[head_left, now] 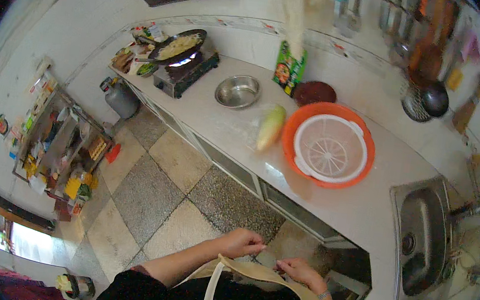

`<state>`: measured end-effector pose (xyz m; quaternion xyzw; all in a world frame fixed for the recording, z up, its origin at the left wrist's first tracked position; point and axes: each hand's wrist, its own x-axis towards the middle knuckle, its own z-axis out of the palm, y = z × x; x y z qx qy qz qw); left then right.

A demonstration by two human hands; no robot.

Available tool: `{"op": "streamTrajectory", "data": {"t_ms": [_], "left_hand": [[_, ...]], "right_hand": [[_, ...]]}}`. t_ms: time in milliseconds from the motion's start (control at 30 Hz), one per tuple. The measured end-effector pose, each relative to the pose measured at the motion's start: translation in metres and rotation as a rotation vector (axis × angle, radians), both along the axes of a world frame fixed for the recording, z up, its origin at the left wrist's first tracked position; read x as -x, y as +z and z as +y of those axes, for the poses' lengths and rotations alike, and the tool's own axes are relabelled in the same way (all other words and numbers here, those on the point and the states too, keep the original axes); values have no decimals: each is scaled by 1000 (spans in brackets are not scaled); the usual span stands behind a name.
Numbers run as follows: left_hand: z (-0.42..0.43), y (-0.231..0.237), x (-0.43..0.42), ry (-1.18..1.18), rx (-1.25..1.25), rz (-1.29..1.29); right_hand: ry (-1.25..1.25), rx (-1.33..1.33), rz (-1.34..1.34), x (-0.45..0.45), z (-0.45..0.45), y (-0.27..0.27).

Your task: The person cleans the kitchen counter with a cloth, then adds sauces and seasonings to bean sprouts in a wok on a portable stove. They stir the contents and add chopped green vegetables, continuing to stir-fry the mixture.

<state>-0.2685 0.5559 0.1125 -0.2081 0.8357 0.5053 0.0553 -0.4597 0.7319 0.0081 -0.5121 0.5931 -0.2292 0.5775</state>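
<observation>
Just beyond the top edge of a beige apron (295, 288), my left hand (244, 243) is raised with its fingers curled in, and nothing shows in it. Across a small gap, my right hand (300, 272) points its bent fingers towards the left one; whether they pinch anything is too blurred to tell. Ahead on the pale counter (232, 135), a white plastic colander (328, 154) sits in an orange basin (369, 141). Left of the basin lies a pale yellow-green vegetable (272, 127). Farther left stands a stainless steel bowl (238, 92).
A wok (181, 46) with food in it sits over a lit flame on a portable gas stove (171, 83). At right is a steel sink (424, 240). A gas cylinder (120, 97) and loaded shelf rack (60, 146) stand on the left. Ladles (434, 98) hang on the wall.
</observation>
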Motion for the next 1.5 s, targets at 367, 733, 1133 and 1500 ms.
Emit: {"op": "streamTrajectory", "data": {"t_ms": [367, 733, 1133, 1500], "left_hand": [[-153, -44, -184, 490, -263, -14], [-238, -38, -240, 554, -48, 51], [-268, -21, -267, 598, -27, -168], [-412, -53, -342, 636, 20, -49]], "right_hand": [[146, 210, 390, -114, -241, 53], [341, 131, 530, -140, -330, 98], [438, 326, 285, -164, -434, 74], [339, 225, 459, -192, -549, 116]]}}
